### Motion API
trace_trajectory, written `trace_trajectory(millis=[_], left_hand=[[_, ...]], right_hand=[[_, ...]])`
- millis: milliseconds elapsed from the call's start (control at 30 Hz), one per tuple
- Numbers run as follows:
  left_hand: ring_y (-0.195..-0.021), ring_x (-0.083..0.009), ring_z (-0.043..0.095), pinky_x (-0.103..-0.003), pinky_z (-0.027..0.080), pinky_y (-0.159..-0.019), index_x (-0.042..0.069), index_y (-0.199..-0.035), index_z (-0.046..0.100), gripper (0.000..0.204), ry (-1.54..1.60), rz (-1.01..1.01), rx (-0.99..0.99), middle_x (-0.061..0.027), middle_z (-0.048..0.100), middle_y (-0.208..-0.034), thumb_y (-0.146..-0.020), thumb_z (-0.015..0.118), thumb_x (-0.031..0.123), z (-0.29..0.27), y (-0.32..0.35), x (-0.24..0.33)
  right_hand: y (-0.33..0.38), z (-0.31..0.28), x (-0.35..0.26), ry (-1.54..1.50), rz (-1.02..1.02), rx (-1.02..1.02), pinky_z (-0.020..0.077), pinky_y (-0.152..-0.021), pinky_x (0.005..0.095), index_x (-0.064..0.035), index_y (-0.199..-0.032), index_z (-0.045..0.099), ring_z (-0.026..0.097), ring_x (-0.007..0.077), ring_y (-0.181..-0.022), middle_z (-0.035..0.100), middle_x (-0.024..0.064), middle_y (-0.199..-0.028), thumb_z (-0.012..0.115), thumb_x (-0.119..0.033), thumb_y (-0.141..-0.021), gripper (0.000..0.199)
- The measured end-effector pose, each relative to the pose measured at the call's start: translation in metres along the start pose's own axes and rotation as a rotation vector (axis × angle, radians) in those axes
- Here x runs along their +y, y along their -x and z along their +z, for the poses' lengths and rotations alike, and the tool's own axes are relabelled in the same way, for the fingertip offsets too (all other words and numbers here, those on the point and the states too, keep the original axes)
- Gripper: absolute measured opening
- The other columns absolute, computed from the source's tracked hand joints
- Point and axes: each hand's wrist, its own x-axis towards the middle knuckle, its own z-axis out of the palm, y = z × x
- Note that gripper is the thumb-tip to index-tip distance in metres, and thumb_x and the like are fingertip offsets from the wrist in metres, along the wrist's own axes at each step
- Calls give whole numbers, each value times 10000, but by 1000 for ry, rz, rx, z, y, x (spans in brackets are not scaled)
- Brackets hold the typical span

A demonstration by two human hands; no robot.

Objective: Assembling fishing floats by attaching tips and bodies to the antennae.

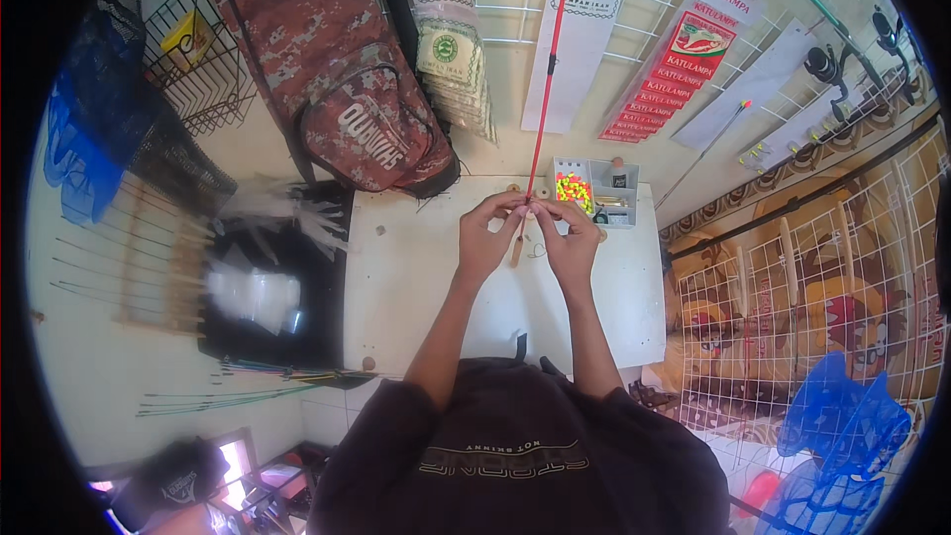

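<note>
A slim red fishing rod (557,35) rises from between my hands over the white table and up past the wall grid. My left hand (485,241) pinches it from the left with thumb and fingertips. From the right, my right hand (572,246) pinches at the same spot, its fingertips almost meeting the left ones. Below the fingers, a light wooden piece like a handle (516,254) shows, close to a thin loop of line or wire (537,251). What exactly lies between the fingertips is too small to make out.
Just beyond my hands, a grey compartment box (616,220) holds bright yellow and pink bits. The white table (416,267) lies beneath. A camouflage rod bag (327,69) leans at the back left. Packets (649,99) hang from the wall grid; black trays with plastic bags (253,292) stand left.
</note>
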Motion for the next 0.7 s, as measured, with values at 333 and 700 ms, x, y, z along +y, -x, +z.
trace_trajectory(millis=[333,700], left_hand=[[-785,-116,631,-238,494,-704,19,-1041,669,200,2,29,16,-91,684,-978,-842,655,3,1,0,-6],[-884,-115,619,-253,477,-755,-7,-1070,647,212,-35,-14,-18,-86,675,-1025,-858,642,6,-2,0,-1]], right_hand=[[1,1,1,28,-30,-5,497,-692,261,-9,-943,717,630,151,-740,683,103,-851,702,-27,-807,138],[3,4,6,-25,-24,24,506,-715,262,-4,-937,709,634,154,-776,682,101,-878,687,-12,-819,120]])
